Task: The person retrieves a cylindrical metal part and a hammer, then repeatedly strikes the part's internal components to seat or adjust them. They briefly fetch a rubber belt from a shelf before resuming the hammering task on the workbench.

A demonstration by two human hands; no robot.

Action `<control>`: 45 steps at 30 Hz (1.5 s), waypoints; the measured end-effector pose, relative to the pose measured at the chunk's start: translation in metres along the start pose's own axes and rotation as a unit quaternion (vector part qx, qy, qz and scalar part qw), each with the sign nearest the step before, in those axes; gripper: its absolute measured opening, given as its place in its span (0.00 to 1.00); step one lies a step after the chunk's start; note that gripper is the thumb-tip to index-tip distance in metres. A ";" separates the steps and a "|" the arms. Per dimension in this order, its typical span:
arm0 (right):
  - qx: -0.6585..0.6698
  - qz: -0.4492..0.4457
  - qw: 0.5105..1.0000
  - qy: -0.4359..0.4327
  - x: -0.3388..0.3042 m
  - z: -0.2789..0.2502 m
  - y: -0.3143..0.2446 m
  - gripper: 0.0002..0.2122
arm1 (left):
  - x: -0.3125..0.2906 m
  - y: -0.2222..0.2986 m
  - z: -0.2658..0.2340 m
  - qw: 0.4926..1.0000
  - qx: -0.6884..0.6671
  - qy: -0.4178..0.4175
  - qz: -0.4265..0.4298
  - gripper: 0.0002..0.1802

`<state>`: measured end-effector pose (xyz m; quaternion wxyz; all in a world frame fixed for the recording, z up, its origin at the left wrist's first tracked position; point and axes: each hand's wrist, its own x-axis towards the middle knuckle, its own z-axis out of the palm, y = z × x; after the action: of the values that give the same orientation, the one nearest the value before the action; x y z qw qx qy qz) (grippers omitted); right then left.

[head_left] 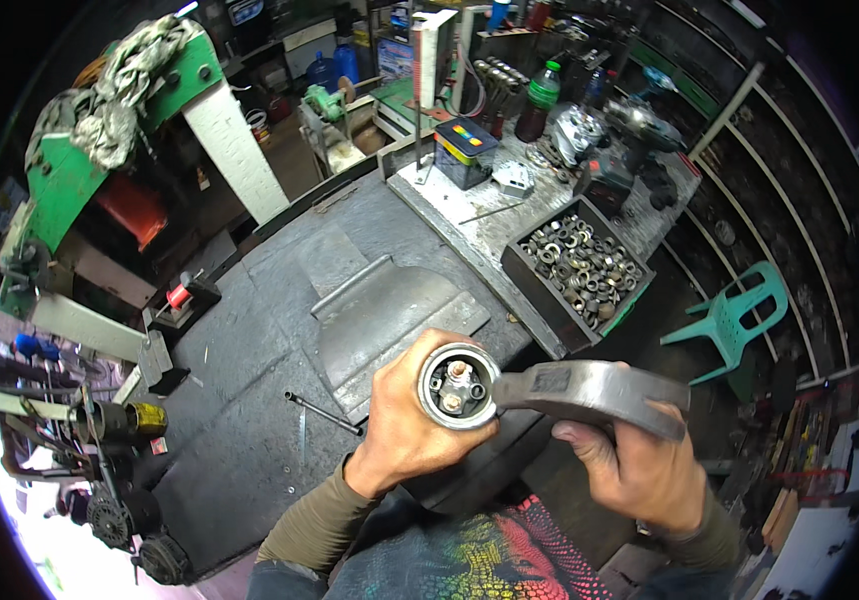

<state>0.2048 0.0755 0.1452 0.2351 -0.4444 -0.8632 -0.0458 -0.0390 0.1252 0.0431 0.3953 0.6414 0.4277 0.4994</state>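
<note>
Wrapped round a grey metal cylinder that looks like a starter solenoid [425,402], my left hand [399,425] keeps its open end turned up. Inside the round rim, copper-coloured studs and dark fittings show. My right hand [654,475] grips a hammer, with its worn steel head [604,392] to the right of the solenoid. One end of the head reaches the rim; I cannot tell whether it touches. Most of the hammer's handle is hidden by the hand. Beyond my left hand, a curved metal plate [389,310] lies on the dark workbench [239,400].
A slim metal rod or wrench [321,412] lies left of my hand. Ahead right stands a bin [589,270] of nuts and washers, near a cordless tool [629,145] and a green-capped bottle [539,100]. A green chair [734,315] is at right, a press frame [234,150] at left.
</note>
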 end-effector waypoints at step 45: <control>0.476 0.080 0.875 -0.017 0.033 0.053 0.080 0.15 | -0.012 0.025 0.028 0.968 0.175 0.168 -0.059 0.29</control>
<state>0.2318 0.1635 0.1025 0.4061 -0.3465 -0.7462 0.3976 -0.0094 0.1040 0.0573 0.2286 0.5814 0.6053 0.4933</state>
